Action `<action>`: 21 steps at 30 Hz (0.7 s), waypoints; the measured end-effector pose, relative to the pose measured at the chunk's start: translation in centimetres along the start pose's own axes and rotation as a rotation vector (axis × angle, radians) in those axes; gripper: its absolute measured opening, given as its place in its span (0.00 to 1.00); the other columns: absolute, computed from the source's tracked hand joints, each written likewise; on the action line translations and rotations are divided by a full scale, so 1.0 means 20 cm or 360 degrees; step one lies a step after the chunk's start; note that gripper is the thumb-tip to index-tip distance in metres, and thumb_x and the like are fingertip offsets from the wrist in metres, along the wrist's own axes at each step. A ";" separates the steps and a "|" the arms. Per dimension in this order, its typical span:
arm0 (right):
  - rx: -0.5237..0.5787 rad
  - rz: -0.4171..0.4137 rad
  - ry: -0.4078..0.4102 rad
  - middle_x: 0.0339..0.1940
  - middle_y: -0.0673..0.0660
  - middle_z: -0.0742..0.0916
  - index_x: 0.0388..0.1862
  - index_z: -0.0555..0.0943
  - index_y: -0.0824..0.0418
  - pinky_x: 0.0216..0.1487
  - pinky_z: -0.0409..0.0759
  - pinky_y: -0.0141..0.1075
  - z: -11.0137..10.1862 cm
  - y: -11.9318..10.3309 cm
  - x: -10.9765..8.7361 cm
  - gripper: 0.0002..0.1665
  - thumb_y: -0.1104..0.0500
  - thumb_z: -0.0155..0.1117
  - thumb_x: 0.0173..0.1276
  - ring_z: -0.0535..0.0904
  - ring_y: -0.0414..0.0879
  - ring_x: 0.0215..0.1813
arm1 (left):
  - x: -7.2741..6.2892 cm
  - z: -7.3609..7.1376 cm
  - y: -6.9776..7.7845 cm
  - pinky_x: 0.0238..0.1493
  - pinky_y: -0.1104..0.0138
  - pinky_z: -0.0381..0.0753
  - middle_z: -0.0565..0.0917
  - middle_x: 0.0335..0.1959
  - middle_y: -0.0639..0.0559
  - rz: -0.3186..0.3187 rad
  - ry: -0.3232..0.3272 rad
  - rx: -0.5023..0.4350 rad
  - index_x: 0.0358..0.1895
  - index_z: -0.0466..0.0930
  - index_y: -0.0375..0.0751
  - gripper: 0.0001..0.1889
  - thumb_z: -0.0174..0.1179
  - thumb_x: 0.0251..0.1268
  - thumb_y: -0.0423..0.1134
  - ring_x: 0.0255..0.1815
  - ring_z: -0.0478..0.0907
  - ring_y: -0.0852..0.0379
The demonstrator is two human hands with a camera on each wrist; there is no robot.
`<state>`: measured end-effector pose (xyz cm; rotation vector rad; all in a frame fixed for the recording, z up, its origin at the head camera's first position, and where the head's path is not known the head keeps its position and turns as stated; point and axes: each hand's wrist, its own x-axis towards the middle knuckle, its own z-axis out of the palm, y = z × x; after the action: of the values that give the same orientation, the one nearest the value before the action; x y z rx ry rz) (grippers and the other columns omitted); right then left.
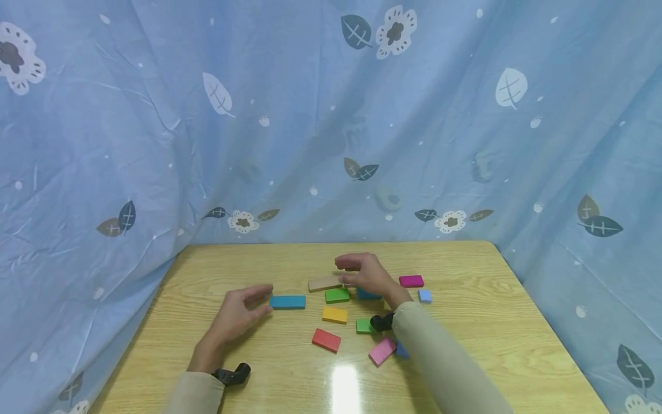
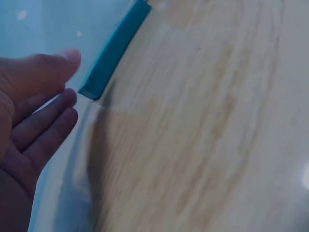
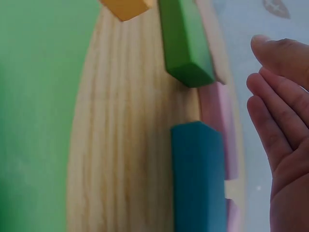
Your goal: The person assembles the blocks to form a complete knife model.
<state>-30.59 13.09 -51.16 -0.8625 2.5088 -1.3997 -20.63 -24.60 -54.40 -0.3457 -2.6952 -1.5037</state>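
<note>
My left hand point(image 1: 239, 315) is by the left end of a long blue block point(image 1: 288, 302), its thumb and fingers spread apart. In the left wrist view the blue block point(image 2: 116, 50) lies just past the thumb tip, and nothing sits between thumb and fingers. My right hand point(image 1: 366, 273) hovers over the back of the table with straight, relaxed fingers and holds nothing. Near it lie a beige block point(image 1: 323, 283), a green block point(image 1: 337, 295) and a blue block point(image 1: 366, 295) partly hidden under the hand. The right wrist view shows a pinkish block point(image 3: 217, 121) behind them.
Across the wooden table point(image 1: 279, 374) lie a yellow block point(image 1: 335, 314), a red block point(image 1: 326, 340), a second green block point(image 1: 364, 326), a pink block point(image 1: 382, 351), a magenta block point(image 1: 411, 281) and a small light-blue block point(image 1: 424, 296). A patterned curtain point(image 1: 289, 144) hangs behind.
</note>
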 end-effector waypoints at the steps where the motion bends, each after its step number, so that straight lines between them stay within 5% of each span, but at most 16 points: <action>1: -0.0005 0.0008 -0.0016 0.67 0.65 0.89 0.73 0.82 0.68 0.71 0.88 0.50 0.01 0.01 0.01 0.29 0.64 0.74 0.76 0.87 0.62 0.69 | 0.00 0.01 0.00 0.70 0.56 0.87 0.89 0.66 0.42 0.0004 -0.0010 0.0026 0.70 0.84 0.37 0.28 0.78 0.67 0.32 0.67 0.87 0.42; 13: -0.0113 0.0128 -0.0120 0.66 0.59 0.91 0.72 0.84 0.64 0.71 0.88 0.49 0.08 0.04 0.05 0.27 0.66 0.73 0.76 0.87 0.56 0.69 | 0.02 0.07 0.01 0.75 0.46 0.83 0.89 0.66 0.46 0.0060 -0.0011 0.0271 0.69 0.86 0.40 0.28 0.77 0.65 0.29 0.71 0.85 0.42; 21: -0.0218 0.0063 -0.0085 0.64 0.58 0.92 0.69 0.86 0.64 0.69 0.89 0.47 0.09 0.03 0.06 0.23 0.63 0.72 0.77 0.89 0.54 0.66 | 0.02 0.09 0.03 0.70 0.47 0.87 0.91 0.63 0.45 0.0077 0.0061 0.0317 0.66 0.89 0.40 0.24 0.76 0.66 0.27 0.67 0.87 0.42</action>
<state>-31.11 11.43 -52.44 -0.8563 2.5904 -1.1887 -20.69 -22.69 -54.90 -0.3652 -2.7532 -1.2035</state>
